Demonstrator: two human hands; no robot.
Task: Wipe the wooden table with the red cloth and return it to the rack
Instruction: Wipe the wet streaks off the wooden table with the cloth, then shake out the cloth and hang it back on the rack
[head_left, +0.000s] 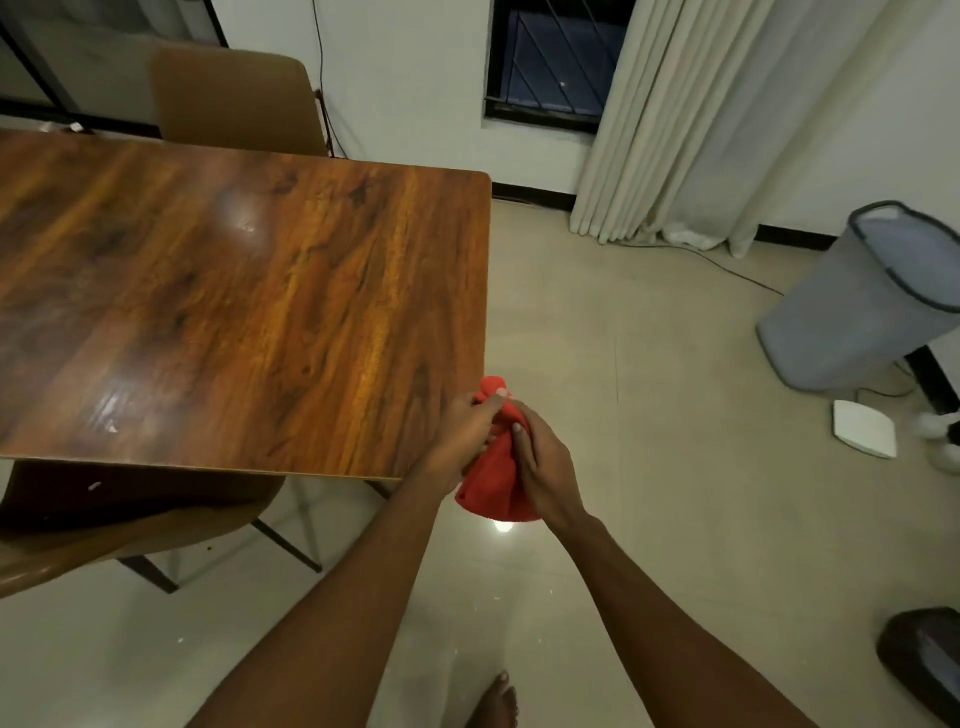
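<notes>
Both my hands, left (462, 431) and right (545, 462), gripped bunched cloth (493, 478) just off table (260, 291) corner; left nearer table.

You stand barefoot on a pale tiled floor (649, 415) that carries the wooden table (234, 291), its glossy top bare, a brown chair (130, 519) tucked under its near edge and a grey bin (857, 306) against the wall.

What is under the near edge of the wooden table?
A brown chair is tucked under the wooden table, its seat and dark legs showing below the near edge. The rest of the chair and the table's own legs are mostly covered by the tabletop.
</notes>
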